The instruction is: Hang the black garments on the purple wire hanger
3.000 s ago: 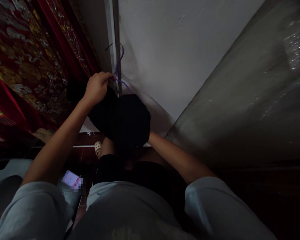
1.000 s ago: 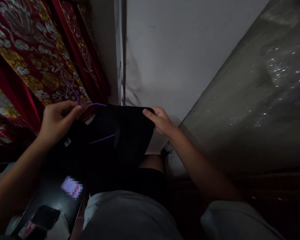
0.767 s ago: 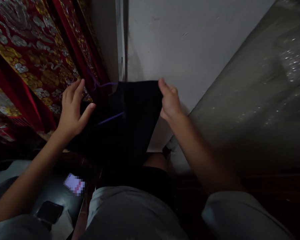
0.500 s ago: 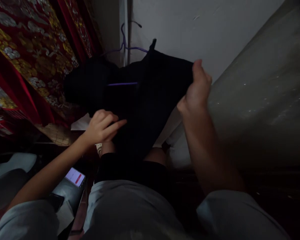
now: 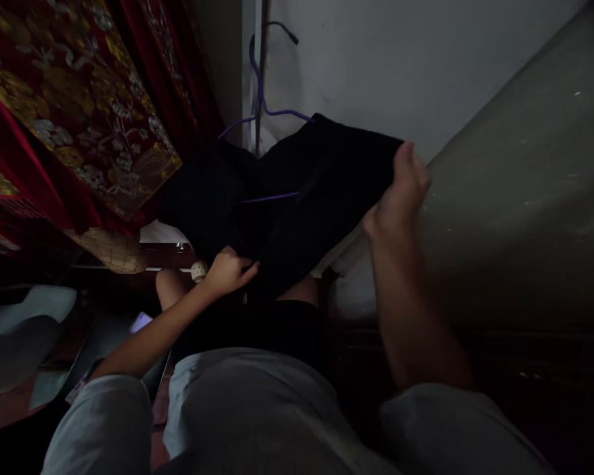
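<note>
A black garment (image 5: 341, 171) is draped over a purple wire hanger (image 5: 261, 92), whose lower bar shows through the garment's open front. My right hand (image 5: 400, 188) is closed on the garment's outer right part, thumb up, and stretches it out to the side. Lower down and left of the middle, my left hand (image 5: 232, 270) has its fingers bent and pinched on the garment's lower edge. The dark cloth hides the fingertips. It is too dark to make out the garment's exact kind.
Red cloth with gold and silver embroidery (image 5: 69, 99) hangs at the left. Behind the hanger is a pale wall (image 5: 376, 72), with a large plastic-wrapped bulk (image 5: 515, 211) at the right. A lit phone (image 5: 141, 322) lies on a chair at lower left.
The garment and hanger appear lower and further right in view. My left hand has shifted right and its fingers have closed on the cloth's edge; my right hand keeps its hold.
</note>
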Demonstrator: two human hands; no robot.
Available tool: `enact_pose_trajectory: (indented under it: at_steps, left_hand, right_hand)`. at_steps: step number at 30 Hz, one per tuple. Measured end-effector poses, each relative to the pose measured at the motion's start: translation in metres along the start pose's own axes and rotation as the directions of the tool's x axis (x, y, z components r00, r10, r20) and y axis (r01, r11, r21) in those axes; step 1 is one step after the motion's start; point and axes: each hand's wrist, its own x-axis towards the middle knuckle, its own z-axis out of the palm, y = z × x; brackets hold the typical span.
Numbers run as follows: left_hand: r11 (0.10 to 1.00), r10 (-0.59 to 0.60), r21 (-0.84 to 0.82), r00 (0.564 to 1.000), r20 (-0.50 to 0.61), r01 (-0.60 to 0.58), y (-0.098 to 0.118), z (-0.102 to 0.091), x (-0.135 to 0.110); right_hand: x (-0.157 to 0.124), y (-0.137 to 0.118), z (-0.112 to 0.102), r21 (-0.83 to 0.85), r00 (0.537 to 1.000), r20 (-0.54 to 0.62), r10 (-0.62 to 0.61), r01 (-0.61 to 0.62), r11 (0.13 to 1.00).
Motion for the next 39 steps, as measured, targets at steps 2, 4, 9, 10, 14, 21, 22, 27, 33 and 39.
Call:
enact_pose_trajectory:
  at_steps: [2,4,9,10,14,21,22,27,33,39]
  left_hand:
    - [0.991,-0.063,-0.117,0.998,-0.024,0.059,0.006,0.008,-0.008]
    - [0.96,-0.143,-0.256,0.986,-0.087,0.117,0.013,0.015,-0.016]
    - [0.734,-0.486,-0.665,0.792,-0.371,0.139,0.025,0.034,-0.039]
    - [0.652,-0.552,-0.752,0.741,-0.382,0.098,0.026,0.038,-0.043]
    - [0.393,-0.707,-0.92,0.638,-0.306,-0.006,0.032,0.056,-0.054]
    - [0.301,-0.719,-0.953,0.665,-0.204,0.034,0.054,0.067,-0.048]
    - [0.295,-0.718,-0.955,0.667,-0.198,0.034,0.056,0.067,-0.048]
    - [0.308,-0.736,-0.95,0.646,-0.203,0.052,0.059,0.07,-0.047]
    - [0.317,-0.719,-0.948,0.659,-0.221,0.029,0.061,0.069,-0.041]
    - [0.35,-0.648,-0.936,0.716,-0.26,-0.023,0.069,0.063,-0.039]
  right_hand:
    - [-0.012,0.019,-0.004,-0.129,0.997,-0.073,-0.012,0.003,0.992]
    - [-0.041,0.028,-0.009,-0.213,0.978,-0.204,-0.046,0.001,0.977]
    - [-0.141,0.007,-0.021,0.056,0.908,-0.353,0.226,-0.221,0.974]
    - [-0.154,0.001,-0.022,0.071,0.915,-0.289,0.281,-0.272,0.96]
    - [-0.166,-0.017,-0.017,-0.112,0.872,0.156,0.463,-0.45,0.886]
    - [-0.189,-0.016,0.005,-0.494,0.569,0.556,0.606,-0.36,0.791]
    - [-0.194,-0.014,0.007,-0.514,0.573,0.544,0.614,-0.35,0.783]
    - [-0.197,-0.006,0.004,-0.514,0.52,0.554,0.65,-0.4,0.758]
    - [-0.198,-0.009,0.0,-0.507,0.502,0.533,0.681,-0.455,0.732]
    - [-0.193,-0.018,0.001,-0.461,0.438,0.549,0.712,-0.551,0.695]
